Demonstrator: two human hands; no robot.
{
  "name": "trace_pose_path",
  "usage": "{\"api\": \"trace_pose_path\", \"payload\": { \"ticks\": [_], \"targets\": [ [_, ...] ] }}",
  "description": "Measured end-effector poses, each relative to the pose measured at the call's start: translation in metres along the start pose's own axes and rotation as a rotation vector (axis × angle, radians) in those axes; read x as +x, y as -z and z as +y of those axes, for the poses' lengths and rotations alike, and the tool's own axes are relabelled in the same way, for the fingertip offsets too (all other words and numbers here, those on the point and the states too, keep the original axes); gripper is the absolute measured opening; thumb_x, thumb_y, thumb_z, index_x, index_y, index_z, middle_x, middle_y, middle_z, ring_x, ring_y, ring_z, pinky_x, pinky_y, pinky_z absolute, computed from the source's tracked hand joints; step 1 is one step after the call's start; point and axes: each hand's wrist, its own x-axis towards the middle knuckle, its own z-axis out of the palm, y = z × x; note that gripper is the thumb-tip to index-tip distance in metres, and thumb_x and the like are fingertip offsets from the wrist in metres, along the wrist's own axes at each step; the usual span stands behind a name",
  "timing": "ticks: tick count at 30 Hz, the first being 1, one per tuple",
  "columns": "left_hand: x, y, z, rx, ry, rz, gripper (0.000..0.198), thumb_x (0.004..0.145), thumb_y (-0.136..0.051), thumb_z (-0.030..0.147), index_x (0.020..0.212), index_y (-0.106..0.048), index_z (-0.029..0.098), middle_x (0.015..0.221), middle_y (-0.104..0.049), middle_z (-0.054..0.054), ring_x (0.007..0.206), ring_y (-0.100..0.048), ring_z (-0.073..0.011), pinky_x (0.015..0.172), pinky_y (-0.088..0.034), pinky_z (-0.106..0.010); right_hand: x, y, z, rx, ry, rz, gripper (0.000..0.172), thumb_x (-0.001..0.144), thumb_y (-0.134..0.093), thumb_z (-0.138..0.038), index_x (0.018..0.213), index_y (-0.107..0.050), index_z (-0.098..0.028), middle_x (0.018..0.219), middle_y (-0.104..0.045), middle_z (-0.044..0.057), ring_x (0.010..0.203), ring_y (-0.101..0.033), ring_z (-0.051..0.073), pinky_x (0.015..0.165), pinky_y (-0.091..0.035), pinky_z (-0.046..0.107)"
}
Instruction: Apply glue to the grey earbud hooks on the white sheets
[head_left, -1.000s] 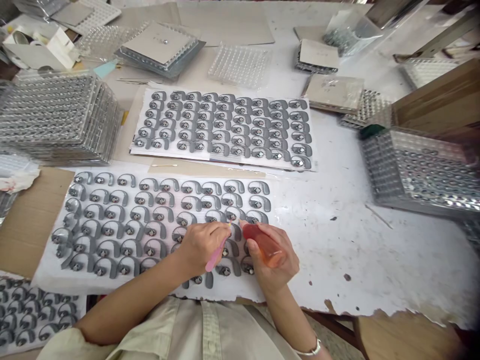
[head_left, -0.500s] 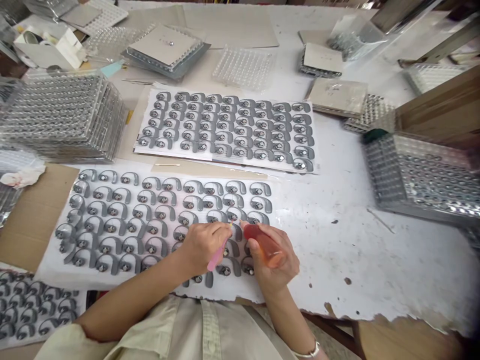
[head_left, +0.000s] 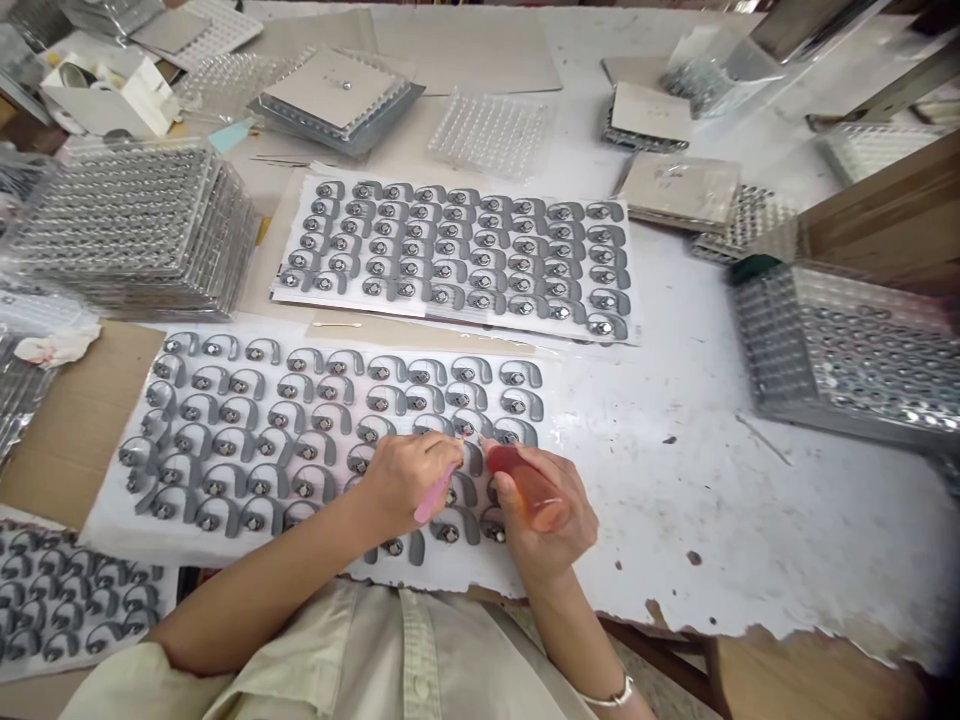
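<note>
Wht tbl (head_left: 637, 400), hands (head_left: 409, 478) part-hiding gray pcs (head_left: 474, 458)

A tall stack of clear trays (head_left: 124, 220) stands on the worktop (head_left: 637, 430). Just behind the stack I can see a white carton (head_left: 109, 105); behind it and to its right, a pile topped with pale card (head_left: 334, 88). Brown cardboard (head_left: 82, 425) lies in front of it, a cotton swab (head_left: 337, 324) to its right. Well off to its right: a brown box (head_left: 885, 215) and a clear tub (head_left: 739, 75) of what may be small metal bits.
</note>
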Motion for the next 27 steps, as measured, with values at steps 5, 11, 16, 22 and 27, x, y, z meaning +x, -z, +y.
{"api": "trace_pose_path", "payload": {
  "ticks": [5, 11, 16, 22, 27],
  "targets": [
    [-0.0001, 0.0014, 0.0002, 0.023, 0.024, -0.036, 0.019, 0.076, -0.052, 0.007, 0.091, -0.058, 0.017, 0.087, -0.072, -0.001, 0.077, -0.070, -0.0166, 0.060, -0.056, -0.025, -0.0010, 0.0002, 0.0007, 0.006, 0.013, 0.001, 0.031, 0.077, -0.071, -0.017, 0.106, -0.060, -0.019, 0.091, -0.067, 0.007, 0.082, -0.064, 0.021, 0.069, -0.057, 0.037],
    [0.0006, 0.0030, 0.0013, 0.038, 0.038, -0.056, 0.019, 0.077, -0.050, 0.008, 0.091, -0.059, 0.017, 0.086, -0.072, -0.001, 0.077, -0.070, -0.0160, 0.061, -0.056, -0.024, -0.0018, -0.0001, 0.0006, -0.010, 0.036, -0.001, 0.031, 0.078, -0.071, -0.018, 0.106, -0.060, -0.019, 0.091, -0.067, 0.007, 0.081, -0.064, 0.021, 0.067, -0.057, 0.037],
    [0.0038, 0.0050, 0.0038, 0.043, 0.046, -0.052, 0.019, 0.078, -0.048, 0.008, 0.090, -0.060, 0.017, 0.084, -0.072, -0.001, 0.076, -0.070, -0.0150, 0.059, -0.055, -0.022, 0.0002, -0.0004, -0.0011, -0.026, 0.104, 0.004, 0.032, 0.077, -0.072, -0.017, 0.107, -0.059, -0.016, 0.089, -0.067, 0.008, 0.080, -0.065, 0.020, 0.066, -0.058, 0.034],
    [0.0054, 0.0059, 0.0041, 0.040, 0.038, -0.056, 0.019, 0.078, -0.047, 0.009, 0.089, -0.060, 0.016, 0.084, -0.072, -0.002, 0.076, -0.070, -0.0154, 0.062, -0.056, -0.024, -0.0004, -0.0005, -0.0020, -0.071, 0.145, -0.025, 0.034, 0.077, -0.073, -0.020, 0.108, -0.058, -0.015, 0.090, -0.067, 0.009, 0.080, -0.066, 0.020, 0.066, -0.060, 0.032],
    [0.0043, 0.0056, 0.0048, 0.034, 0.061, -0.069, 0.019, 0.079, -0.046, 0.010, 0.089, -0.061, 0.017, 0.085, -0.072, -0.002, 0.078, -0.070, -0.0156, 0.065, -0.056, -0.024, -0.0026, -0.0019, -0.0060, -0.140, 0.223, -0.042, 0.036, 0.076, -0.074, -0.022, 0.107, -0.059, -0.013, 0.090, -0.067, 0.010, 0.079, -0.067, 0.019, 0.067, -0.061, 0.030]
  ]
}}
